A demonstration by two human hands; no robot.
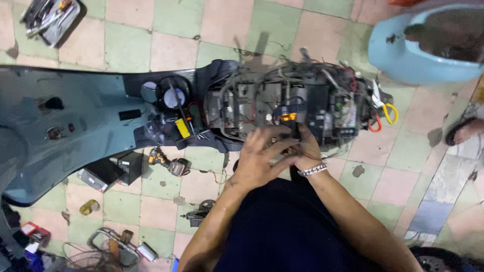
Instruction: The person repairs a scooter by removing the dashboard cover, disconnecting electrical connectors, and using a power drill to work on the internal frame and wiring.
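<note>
Where the two hands meet at the near edge of the stripped scooter frame (282, 103), the left hand (259, 158) lies over the right with its fingers (275, 136) spread wide and loosely curved, fingertips touching the frame's lower edge; it grips nothing that can be seen. The right hand (305, 148) is mostly hidden beneath it, fingers curled in toward a dark part just below an orange component (287, 117). Whether they are closed on anything cannot be told. A metal bracelet (312, 170) circles the right wrist.

Just beyond the fingertips the frame's insides are exposed: a metal cradle, black boxes and a tangle of wires. To the right of the fingers, at the frame's far end, yellow and red cable loops (385, 117) hang out. To the left of the fingers sits a round black opening (173, 95) with a yellow-handled tool (182, 127) lying next to it, and further left spreads the grey-blue body panel (60, 121).

Below and left of the hands, on the tiled floor (126, 48), lie a cordless drill (169, 162), a black box (123, 166) and scattered small parts. Far up to the right sits a light blue body shell (403, 50). A sandalled foot (464, 131) stands at the right edge.
</note>
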